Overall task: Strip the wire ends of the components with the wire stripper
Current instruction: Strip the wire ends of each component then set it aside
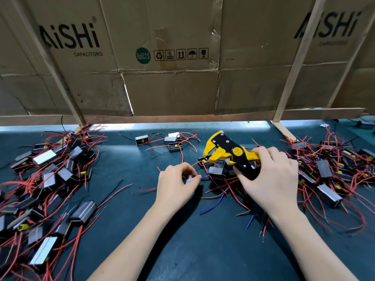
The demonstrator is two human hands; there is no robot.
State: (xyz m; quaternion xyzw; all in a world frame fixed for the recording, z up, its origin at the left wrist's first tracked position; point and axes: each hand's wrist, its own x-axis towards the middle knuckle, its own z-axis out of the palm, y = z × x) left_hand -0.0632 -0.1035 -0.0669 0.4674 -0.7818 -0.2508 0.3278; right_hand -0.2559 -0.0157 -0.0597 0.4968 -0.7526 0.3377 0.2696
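On the mat, right hand (271,179) grips wire stripper (229,153); left hand (176,183) pinches component (189,180)

backdrop: flattened cardboard boxes (166,57) standing upright behind the bench, printed "AiSHi CAPACITORS", green RoHS 2.0 sticker (143,55)
frame: pale wooden battens (294,63) leaning across the cardboard
surface: dark teal mat (125,199)
far right: small object (324,125), probably paper, too blurred to tell

The tool (229,153) is yellow and black. The wires (60,185) are mostly red, some black, a few blue. The little boxes (44,157) are silver and black. The table (182,240) is dark green. The cardboard (172,88) is brown with black letters.
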